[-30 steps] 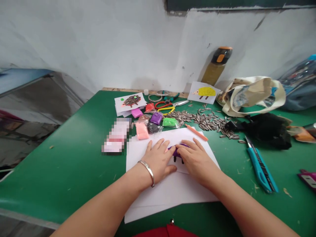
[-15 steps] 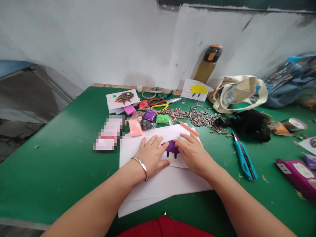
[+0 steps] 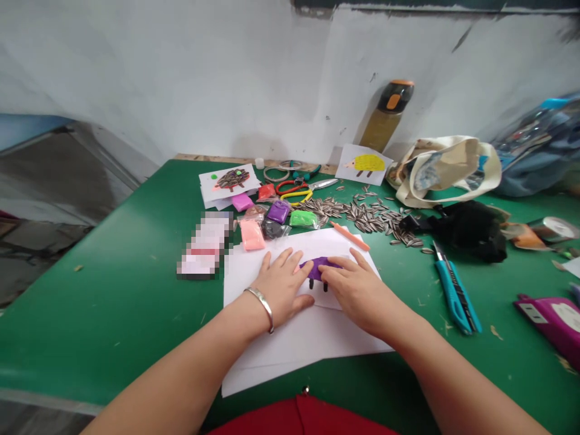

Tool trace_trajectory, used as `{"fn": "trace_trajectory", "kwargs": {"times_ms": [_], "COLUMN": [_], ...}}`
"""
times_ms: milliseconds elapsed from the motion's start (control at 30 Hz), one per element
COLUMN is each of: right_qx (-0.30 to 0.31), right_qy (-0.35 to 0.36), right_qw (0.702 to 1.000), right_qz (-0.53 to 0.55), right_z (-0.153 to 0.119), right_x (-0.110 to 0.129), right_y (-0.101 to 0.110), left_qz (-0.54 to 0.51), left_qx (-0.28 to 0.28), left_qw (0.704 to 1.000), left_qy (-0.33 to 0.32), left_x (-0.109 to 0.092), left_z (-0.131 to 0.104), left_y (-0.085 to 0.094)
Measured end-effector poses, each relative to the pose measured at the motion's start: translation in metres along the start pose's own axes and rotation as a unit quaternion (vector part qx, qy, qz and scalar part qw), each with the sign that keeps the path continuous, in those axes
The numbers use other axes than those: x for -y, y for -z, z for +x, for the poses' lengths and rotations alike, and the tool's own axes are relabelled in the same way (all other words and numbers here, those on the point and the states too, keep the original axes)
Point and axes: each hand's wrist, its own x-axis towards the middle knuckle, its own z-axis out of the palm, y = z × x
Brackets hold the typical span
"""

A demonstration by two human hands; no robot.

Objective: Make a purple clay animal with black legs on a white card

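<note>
My left hand [image 3: 283,285] lies on white paper [image 3: 290,344], its fingers spread and a silver bangle at the wrist. Its index fingertip touches the left end of a purple clay shape [image 3: 321,267], which has two short black legs below it. From the other side, my right hand [image 3: 357,289] rests its fingers on the shape's right part, covering some of it. Neither hand grasps anything. An orange stick-like tool [image 3: 350,235] lies on the paper's far edge, just beyond my right hand.
Behind the paper are bags of coloured clay [image 3: 252,234], scissors [image 3: 296,194] and scattered sunflower seeds [image 3: 369,216]. A blue utility knife [image 3: 455,293] lies on the right, a phone [image 3: 206,244] on the left. A hedgehog picture [image 3: 365,164] leans near a bottle [image 3: 387,115].
My right hand's fingers have shifted on the purple shape; its index finger now lies further over the middle. My left hand stays in place. The view has turned slightly left.
</note>
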Motion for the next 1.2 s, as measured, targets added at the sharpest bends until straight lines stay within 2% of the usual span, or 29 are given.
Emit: {"fn": "trace_trajectory", "kwargs": {"times_ms": [233,700,833,967,1067,1200], "right_qx": [-0.031,-0.004,0.006,-0.033,-0.075,-0.057], "right_qy": [0.003,-0.008,-0.011,-0.02,-0.03,0.002], "right_qw": [0.999,0.999,1.0,0.999,0.996,0.998], "right_qz": [-0.015,-0.041,-0.012,0.033,0.03,0.036], "right_z": [-0.005,-0.008,-0.006,-0.006,-0.006,-0.004], "right_x": [-0.008,0.006,0.004,-0.008,-0.011,-0.002], "right_y": [0.0,0.013,0.014,0.021,0.024,0.014], "left_qz": [0.008,0.014,-0.013,-0.057,-0.049,-0.063], "left_qx": [0.01,0.008,0.012,-0.037,-0.046,-0.08], "left_qw": [1.0,1.0,1.0,0.995,0.993,0.992], "left_qy": [0.006,0.001,-0.015,-0.072,-0.094,-0.077], "left_x": [-0.003,-0.002,0.007,0.024,0.031,0.033], "left_z": [-0.002,-0.002,-0.002,-0.002,-0.004,-0.007], "left_y": [0.002,-0.002,0.003,0.011,0.015,0.018]}}
